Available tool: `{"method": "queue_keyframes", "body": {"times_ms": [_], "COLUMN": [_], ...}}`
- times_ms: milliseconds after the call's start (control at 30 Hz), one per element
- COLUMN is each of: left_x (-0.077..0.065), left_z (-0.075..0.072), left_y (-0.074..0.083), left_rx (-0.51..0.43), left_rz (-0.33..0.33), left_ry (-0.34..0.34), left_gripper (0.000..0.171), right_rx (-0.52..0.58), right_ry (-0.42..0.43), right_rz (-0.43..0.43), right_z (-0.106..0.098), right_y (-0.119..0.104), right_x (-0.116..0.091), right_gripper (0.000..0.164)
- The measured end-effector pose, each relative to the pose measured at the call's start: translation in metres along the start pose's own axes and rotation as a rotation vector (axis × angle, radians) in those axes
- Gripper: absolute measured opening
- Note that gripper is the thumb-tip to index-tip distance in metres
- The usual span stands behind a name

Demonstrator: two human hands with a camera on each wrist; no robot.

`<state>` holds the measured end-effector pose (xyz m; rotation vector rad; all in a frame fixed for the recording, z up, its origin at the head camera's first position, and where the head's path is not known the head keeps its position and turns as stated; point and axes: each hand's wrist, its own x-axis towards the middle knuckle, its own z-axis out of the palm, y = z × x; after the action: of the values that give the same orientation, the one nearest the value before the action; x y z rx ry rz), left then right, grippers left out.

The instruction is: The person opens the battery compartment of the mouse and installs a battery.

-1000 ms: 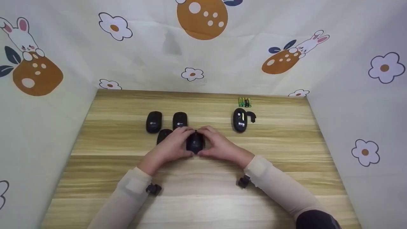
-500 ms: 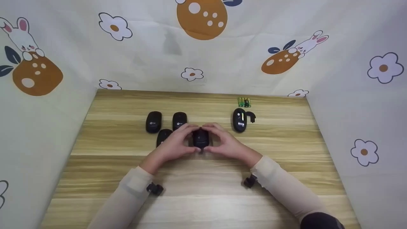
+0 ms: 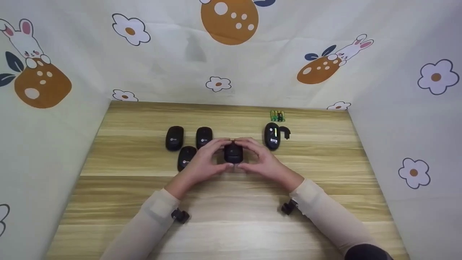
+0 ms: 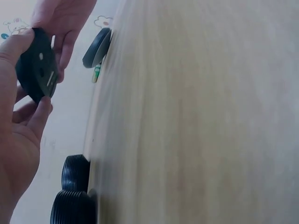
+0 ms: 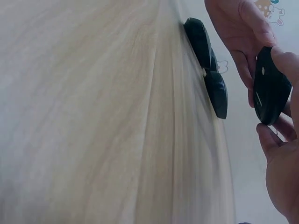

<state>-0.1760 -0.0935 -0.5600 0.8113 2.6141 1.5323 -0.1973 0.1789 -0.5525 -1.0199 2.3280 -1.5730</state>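
A black computer mouse point(image 3: 233, 154) is held between both hands above the wooden table, top face toward the head camera. My left hand point(image 3: 206, 161) grips its left side, fingers at the far end and thumb at the near end. On the other side my right hand point(image 3: 262, 161) grips it the same way. Both wrist views show the underside of the held mouse point(image 4: 38, 70), off the tabletop, with a small light oval and a pale strip on it. Nearest to the left hand lie two black mice, one at the back point(image 3: 204, 136) and one in front point(image 3: 186, 159).
Another black mouse point(image 3: 174, 138) lies farther left. At right an overturned mouse point(image 3: 272, 137) has its battery compartment uncovered with a battery inside; the curved cover point(image 3: 285, 131) lies beside it. Several green batteries point(image 3: 277, 116) lie behind. Patterned cloth point(image 3: 162, 72) walls off the table's back and sides.
Both hands have carried the held mouse to the right and a little toward the back of the view. More of the front left mouse now shows.
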Motion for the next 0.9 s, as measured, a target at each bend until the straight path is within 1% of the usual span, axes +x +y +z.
{"method": "queue_keyframes", "body": {"times_ms": [100, 167, 233, 367, 467, 533, 700, 900], "left_x": [0.001, 0.001, 0.002, 0.005, 0.007, 0.008, 0.011, 0.012], "left_z": [0.004, 0.006, 0.008, 0.011, 0.013, 0.014, 0.015, 0.018], "left_y": [-0.001, -0.001, -0.001, 0.001, 0.003, 0.005, 0.008, 0.009], "left_rx": [-0.026, -0.048, -0.070, -0.123, -0.165, -0.192, -0.221, -0.212], "left_rz": [0.033, 0.052, 0.070, 0.088, 0.088, 0.077, 0.061, 0.089], "left_ry": [0.031, 0.049, 0.064, 0.082, 0.091, 0.095, 0.102, 0.128], "left_gripper": [0.072, 0.070, 0.068, 0.065, 0.063, 0.063, 0.065, 0.062], "right_rx": [-0.039, -0.045, -0.024, 0.064, 0.112, 0.116, 0.081, 0.002], "right_ry": [0.029, 0.052, 0.068, 0.091, 0.107, 0.120, 0.154, 0.203], "right_rz": [-0.013, -0.025, -0.031, -0.018, -0.018, -0.036, -0.096, -0.171], "right_z": [-0.001, -0.001, 0.000, 0.001, 0.001, 0.001, 0.000, -0.001], "right_y": [0.001, 0.002, 0.002, 0.001, 0.001, 0.002, 0.003, 0.000], "right_x": [-0.002, -0.003, -0.004, -0.005, -0.005, -0.005, -0.004, -0.003], "right_gripper": [0.073, 0.071, 0.069, 0.067, 0.065, 0.064, 0.061, 0.057]}}
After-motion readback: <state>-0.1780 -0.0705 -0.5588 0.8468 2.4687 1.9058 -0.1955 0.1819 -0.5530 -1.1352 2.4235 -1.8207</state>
